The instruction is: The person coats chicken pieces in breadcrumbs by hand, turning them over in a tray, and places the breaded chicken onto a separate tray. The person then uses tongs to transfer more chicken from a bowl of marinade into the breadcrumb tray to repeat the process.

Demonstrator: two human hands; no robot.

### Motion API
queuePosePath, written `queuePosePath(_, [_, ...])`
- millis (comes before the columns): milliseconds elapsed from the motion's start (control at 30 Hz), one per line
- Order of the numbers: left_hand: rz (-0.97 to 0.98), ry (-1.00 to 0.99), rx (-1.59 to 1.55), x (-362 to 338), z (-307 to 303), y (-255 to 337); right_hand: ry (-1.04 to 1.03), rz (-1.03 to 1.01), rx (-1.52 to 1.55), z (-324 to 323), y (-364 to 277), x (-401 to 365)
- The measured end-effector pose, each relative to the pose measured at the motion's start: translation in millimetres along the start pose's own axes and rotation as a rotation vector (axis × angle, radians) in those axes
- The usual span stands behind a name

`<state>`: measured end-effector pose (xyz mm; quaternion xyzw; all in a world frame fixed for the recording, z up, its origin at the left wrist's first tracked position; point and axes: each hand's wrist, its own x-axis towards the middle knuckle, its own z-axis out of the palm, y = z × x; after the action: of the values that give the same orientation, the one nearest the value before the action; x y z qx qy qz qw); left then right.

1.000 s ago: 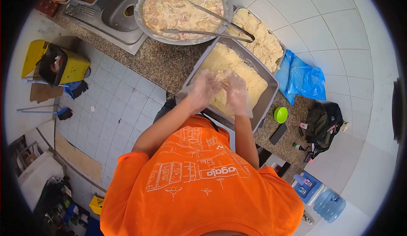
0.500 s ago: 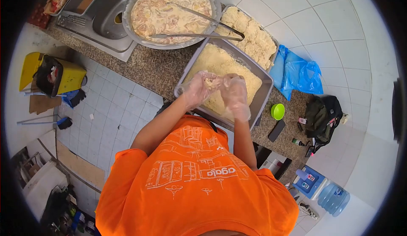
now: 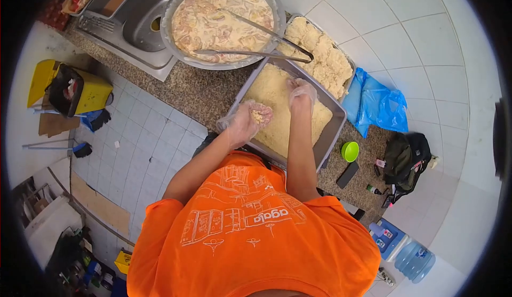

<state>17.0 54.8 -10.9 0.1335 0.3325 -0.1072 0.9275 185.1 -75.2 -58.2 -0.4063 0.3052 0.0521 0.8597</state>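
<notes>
Pale crumbs fill a grey tub in front of me. Over the tub's left side is my left hand, in a clear plastic glove, palm up with fingers curled round a small lump of crumbs. My right hand, also gloved, is low over the far part of the crumbs, its fingers bent together; what they hold is hidden. Metal tongs lie across a large round bowl of meat pieces in creamy liquid. Behind the tub, a tray is heaped with coated pieces.
A sink is at the back left. Right of the tub are blue plastic bags, a green bowl, a phone and a dark backpack. A yellow bin stands on the floor at left.
My hands have moved apart. The right one has gone away from me, down toward the crumbs; the left has shifted slightly downward in view and its palm now faces up.
</notes>
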Motion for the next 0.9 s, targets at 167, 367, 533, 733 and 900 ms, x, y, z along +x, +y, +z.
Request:
queuePosePath(167, [-0.017,-0.002,-0.049,4,-4,-1,-0.092,-0.092,-0.070,7,28,21])
queuePosePath(367, [-0.022,-0.004,-0.070,7,-8,1,-0.140,0.157,-0.095,36,47,19])
queuePosePath(533, [0.006,0.026,-0.058,6,-6,-1,-0.060,0.152,-0.113,51,61,29])
queuePosePath(733, [0.009,-0.015,-0.128,17,-15,-7,-0.060,0.146,-0.322,76,56,12])
queuePosePath(900, [0.016,0.003,-0.137,14,-15,-5,-0.068,0.234,-0.178,73,55,0])
